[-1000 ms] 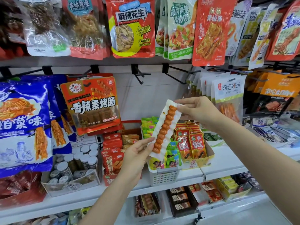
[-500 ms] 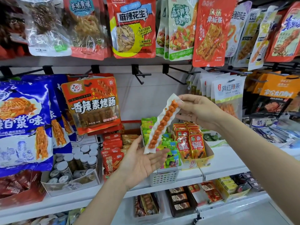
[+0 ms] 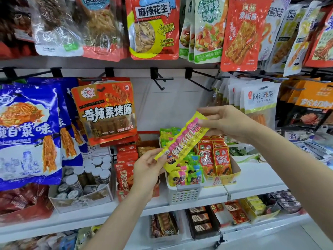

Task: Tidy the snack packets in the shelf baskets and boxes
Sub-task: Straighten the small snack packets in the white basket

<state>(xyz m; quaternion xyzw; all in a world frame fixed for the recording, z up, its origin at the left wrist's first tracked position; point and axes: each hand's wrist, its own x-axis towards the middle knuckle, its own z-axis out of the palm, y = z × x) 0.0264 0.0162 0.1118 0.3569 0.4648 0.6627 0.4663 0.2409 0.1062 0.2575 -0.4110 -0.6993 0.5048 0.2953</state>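
A long yellow and pink snack packet [image 3: 182, 141] slants in the air in front of the shelf, its printed side facing me. My right hand [image 3: 223, 121] pinches its upper end and my left hand [image 3: 148, 170] pinches its lower end. Just below the packet stands a white slotted basket [image 3: 183, 194] filled with small green, yellow and pink packets. Right of it is a yellow cardboard box [image 3: 223, 179] with upright red packets.
Red packets [image 3: 126, 165] stand left of the basket, beside a box of small jars [image 3: 81, 195]. Large bags hang on hooks above; two black hooks [image 3: 160, 82] are bare. A lower shelf [image 3: 198, 222] holds more snack boxes. The white shelf top [image 3: 259, 175] at right is bare.
The packet has been turned over, from its clear side with orange sausage links to its yellow and pink printed side. My left hand went from an open palm under it to pinching its lower end.
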